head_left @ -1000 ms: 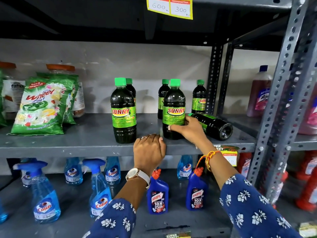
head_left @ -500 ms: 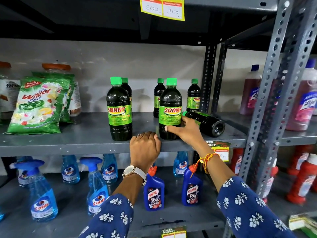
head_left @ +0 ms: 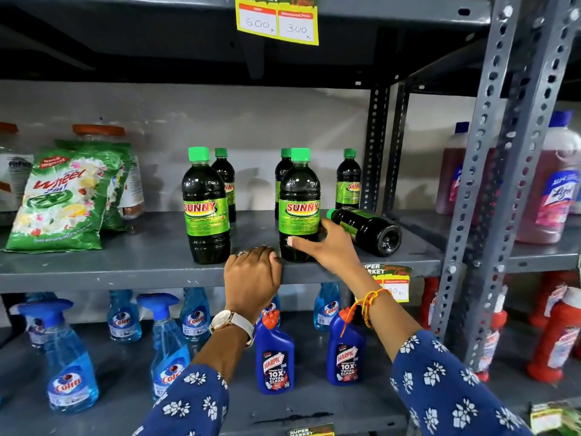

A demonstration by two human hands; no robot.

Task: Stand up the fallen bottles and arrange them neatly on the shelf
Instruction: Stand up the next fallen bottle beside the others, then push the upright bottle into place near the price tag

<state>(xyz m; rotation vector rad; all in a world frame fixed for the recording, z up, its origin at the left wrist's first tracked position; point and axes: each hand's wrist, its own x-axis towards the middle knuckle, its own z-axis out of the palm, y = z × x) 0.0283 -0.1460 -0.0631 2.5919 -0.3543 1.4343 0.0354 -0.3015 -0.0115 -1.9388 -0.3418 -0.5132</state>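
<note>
Dark Sunny bottles with green caps stand on the grey shelf [head_left: 125, 262]. One upright bottle [head_left: 206, 209] is at the front left and another [head_left: 298, 196] at the front right. Three more stand behind: [head_left: 225, 177], [head_left: 283, 171], [head_left: 347, 184]. A fallen bottle [head_left: 367, 229] lies on its side at the right, base toward me, cap toward the front right bottle. My right hand [head_left: 327, 247] wraps the lower part of the front right bottle, thumb across its front. My left hand [head_left: 253, 275] curls over the shelf's front edge.
Green Wheel detergent bags [head_left: 59, 199] and jars sit at the shelf's left. A perforated steel upright [head_left: 490, 184] stands to the right, with pink Lizol bottles [head_left: 556, 184] beyond it. Blue Colin sprays [head_left: 69, 366] and Harpic bottles [head_left: 275, 360] fill the shelf below.
Both hands keep their places on the shelf edge and the front right bottle. Only my view has shifted slightly to the right.
</note>
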